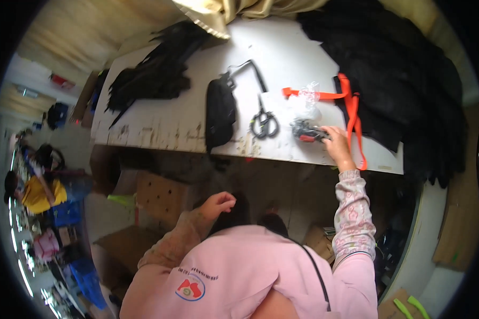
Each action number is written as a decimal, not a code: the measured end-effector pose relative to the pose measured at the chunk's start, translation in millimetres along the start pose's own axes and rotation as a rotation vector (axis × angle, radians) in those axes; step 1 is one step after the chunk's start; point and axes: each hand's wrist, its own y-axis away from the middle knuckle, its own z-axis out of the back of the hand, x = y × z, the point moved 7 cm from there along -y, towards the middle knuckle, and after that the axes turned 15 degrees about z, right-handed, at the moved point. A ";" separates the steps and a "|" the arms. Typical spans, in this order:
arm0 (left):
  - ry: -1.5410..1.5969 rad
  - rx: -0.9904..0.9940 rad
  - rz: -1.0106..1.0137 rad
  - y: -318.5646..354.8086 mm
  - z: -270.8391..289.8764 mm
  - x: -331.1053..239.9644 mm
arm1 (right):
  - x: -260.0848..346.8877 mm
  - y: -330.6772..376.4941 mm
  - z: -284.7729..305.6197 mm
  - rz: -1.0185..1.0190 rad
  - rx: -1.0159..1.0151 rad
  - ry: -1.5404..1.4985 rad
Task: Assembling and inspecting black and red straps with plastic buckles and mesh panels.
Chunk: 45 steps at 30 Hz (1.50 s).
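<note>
Right of the scissors (264, 124) on the counter (287, 50), the right hand (336, 142) grasps a black-and-red bundle (304, 131), probably light, loose, best held round its middle; nearer the person than the scissors, the left hand (217, 205) is curled, whether tightly I cannot tell.

Surface (271, 48) bright, nearly washed out upper center; deep shadow beneath, mid-frame. Black cloth (399, 69) upper right loses detail. Black bundle (305, 129) right of center soft. Light strips (24, 279) glare lower left. Fisheye-bent edges, black corners.
</note>
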 end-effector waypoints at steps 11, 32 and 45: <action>-0.099 -1.214 0.313 29.6 297.7 254.1 | 109.7 74.8 -106.5 -0.152 -0.018 -0.405; -0.014 -1.297 0.922 21.8 321.6 369.4 | 286.0 28.1 -581.6 -0.167 0.703 -1.140; -0.039 -1.147 0.663 36.5 289.3 397.2 | 414.4 42.6 -784.2 -0.110 0.993 -0.881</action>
